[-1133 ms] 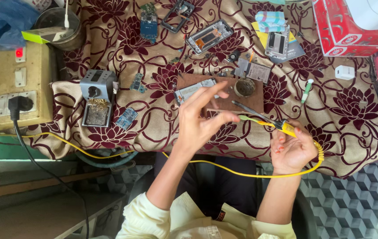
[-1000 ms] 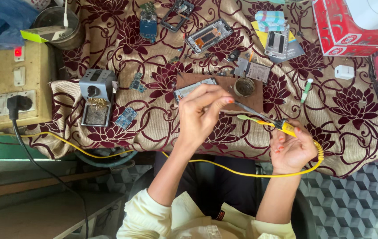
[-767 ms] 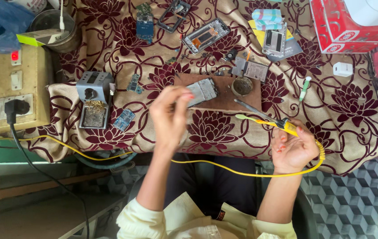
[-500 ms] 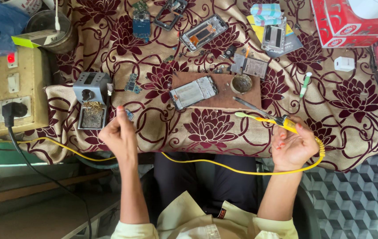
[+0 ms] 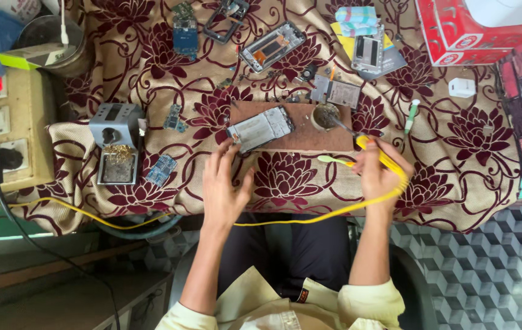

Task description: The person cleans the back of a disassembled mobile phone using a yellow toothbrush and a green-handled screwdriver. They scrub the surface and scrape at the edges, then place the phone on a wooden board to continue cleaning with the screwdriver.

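Observation:
My right hand (image 5: 378, 174) grips a yellow-handled soldering iron (image 5: 368, 143). Its metal tip reaches into a small round tin (image 5: 325, 116) at the right end of a brown wooden board (image 5: 310, 137). An opened phone body (image 5: 261, 128) lies tilted on the board's left part. My left hand (image 5: 224, 186) is open just below the phone, its fingertips close to the phone's lower left corner and holding nothing. A thin light-green tool (image 5: 333, 160) sticks out beside my right hand.
A grey soldering-iron stand (image 5: 114, 143) sits at the left on the flowered cloth (image 5: 456, 183), with small circuit boards (image 5: 162, 170) beside it. The yellow cable (image 5: 102, 220) hangs along the table's front edge. Phone parts (image 5: 273, 46) and a red box (image 5: 456, 30) lie at the back.
My left hand swung left towards the stand, then came back to the board below the phone. My right hand rose, bringing the iron's tip to the round tin.

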